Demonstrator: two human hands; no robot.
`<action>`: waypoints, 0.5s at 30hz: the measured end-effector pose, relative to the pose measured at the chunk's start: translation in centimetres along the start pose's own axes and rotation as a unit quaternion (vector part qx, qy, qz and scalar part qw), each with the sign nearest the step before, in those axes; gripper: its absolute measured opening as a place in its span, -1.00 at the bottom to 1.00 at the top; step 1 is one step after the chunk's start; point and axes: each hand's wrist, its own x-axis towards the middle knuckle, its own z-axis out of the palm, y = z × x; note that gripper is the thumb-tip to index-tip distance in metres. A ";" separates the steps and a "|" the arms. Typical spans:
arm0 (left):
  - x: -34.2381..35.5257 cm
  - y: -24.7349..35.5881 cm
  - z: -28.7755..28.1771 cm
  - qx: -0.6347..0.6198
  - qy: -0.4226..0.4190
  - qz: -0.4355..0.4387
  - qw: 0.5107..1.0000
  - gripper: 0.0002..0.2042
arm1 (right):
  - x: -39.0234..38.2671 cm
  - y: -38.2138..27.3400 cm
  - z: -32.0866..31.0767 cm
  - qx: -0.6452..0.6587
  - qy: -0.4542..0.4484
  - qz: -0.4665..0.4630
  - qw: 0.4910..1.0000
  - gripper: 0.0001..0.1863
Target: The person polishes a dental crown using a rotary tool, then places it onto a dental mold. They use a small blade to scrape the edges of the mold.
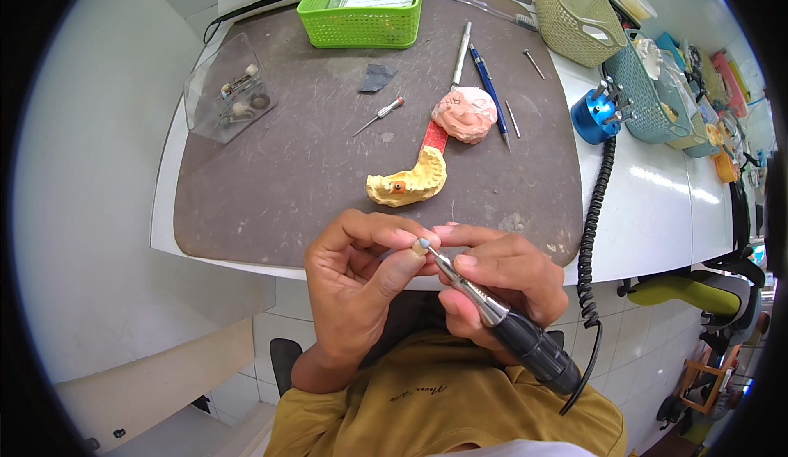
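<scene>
Just past the table's front edge, my left hand (353, 264) pinches a small tooth-coloured dental crown (418, 249) between thumb and fingertips. My right hand (517, 272) grips a black and silver rotary handpiece (529, 344) like a pen. Its small bluish tip (424, 244) meets the crown, and the fingertips of both hands come close together there. Beyond them lies a yellow dental cast (419, 180) with a dark hole ringed in orange. Behind the cast are a red strip (434, 136) and a lump of pink putty (468, 112).
Around the brown mat (295, 178) lie a small screwdriver (384, 113), a dark sandpaper piece (377, 78), a blue pencil (486, 84) and a metal rod (462, 51). A clear box (232, 88), green basket (359, 34) and blue bur stand (594, 118) flank it. A coiled cord (597, 211) hangs at right.
</scene>
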 end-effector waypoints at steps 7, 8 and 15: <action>0.1 -0.1 -0.1 0.002 -0.007 0.013 1.000 -0.90 | 0.0 0.1 0.2 0.000 0.001 -0.004 1.000 -0.64; 0.1 -0.1 -0.1 0.006 -0.008 0.014 1.000 -0.90 | 0.1 0.0 0.1 0.006 -0.006 -0.005 1.000 -0.64; 0.1 0.0 -0.2 0.000 -0.008 0.004 1.000 -0.91 | 0.2 -0.2 0.1 0.006 0.003 0.001 1.000 -0.65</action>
